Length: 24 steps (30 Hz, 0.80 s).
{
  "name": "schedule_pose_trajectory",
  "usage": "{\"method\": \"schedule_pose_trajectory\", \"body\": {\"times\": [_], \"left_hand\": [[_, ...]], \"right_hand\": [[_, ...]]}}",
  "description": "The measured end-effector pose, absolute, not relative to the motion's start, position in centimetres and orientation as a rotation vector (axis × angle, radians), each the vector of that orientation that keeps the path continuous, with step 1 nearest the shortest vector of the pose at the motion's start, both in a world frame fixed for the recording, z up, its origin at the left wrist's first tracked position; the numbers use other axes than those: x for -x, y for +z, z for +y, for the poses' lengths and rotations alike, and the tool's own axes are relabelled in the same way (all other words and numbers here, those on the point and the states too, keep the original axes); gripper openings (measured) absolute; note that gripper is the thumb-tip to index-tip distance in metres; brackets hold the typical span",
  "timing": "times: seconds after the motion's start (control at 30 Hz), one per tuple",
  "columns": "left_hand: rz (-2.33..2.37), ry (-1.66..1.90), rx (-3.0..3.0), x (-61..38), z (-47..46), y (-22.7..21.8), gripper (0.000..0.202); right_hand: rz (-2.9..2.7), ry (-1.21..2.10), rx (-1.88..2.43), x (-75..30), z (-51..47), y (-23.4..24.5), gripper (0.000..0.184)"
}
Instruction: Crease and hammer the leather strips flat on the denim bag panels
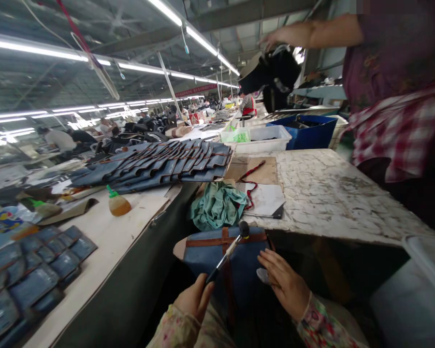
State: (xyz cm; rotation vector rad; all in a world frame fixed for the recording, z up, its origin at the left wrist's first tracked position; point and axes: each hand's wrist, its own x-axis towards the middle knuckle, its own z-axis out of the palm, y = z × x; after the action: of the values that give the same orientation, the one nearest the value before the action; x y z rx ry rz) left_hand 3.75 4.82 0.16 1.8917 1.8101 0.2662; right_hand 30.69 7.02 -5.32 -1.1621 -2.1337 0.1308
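Observation:
My left hand (pixel 193 296) is closed round the dark handle of a small hammer (pixel 227 252). The hammer's round black head is up, over a blue panel (pixel 203 245) with crossed brown straps. This panel lies in front of me below the table edge, its lower part in shadow. My right hand (pixel 284 282) rests by the panel's right edge, fingers stretched out together. Something pale and greyish shows at its thumb, and I cannot make out what it is. Just beyond the panel, a crumpled green cloth (pixel 217 205) lies against the table.
Overlapping blue strapped pieces (pixel 166 162) lie ahead, with more blue pieces (pixel 32 275) at left. A green-capped glue bottle (pixel 119 203) stands on the left table. White (pixel 275 143) and blue bins (pixel 311 135) stand beyond. At right, another person (pixel 395 87) holds a black item (pixel 281 72).

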Motion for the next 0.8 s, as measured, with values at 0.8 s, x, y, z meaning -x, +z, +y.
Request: {"method": "schedule_pose_trajectory", "body": {"times": [0.8], "left_hand": [[1.751, 0.198, -2.04, -5.8, 4.3, 2.0, 0.034]], "right_hand": [[-2.176, 0.05, 1.13, -31.1, 7.0, -5.6, 0.042]]}}
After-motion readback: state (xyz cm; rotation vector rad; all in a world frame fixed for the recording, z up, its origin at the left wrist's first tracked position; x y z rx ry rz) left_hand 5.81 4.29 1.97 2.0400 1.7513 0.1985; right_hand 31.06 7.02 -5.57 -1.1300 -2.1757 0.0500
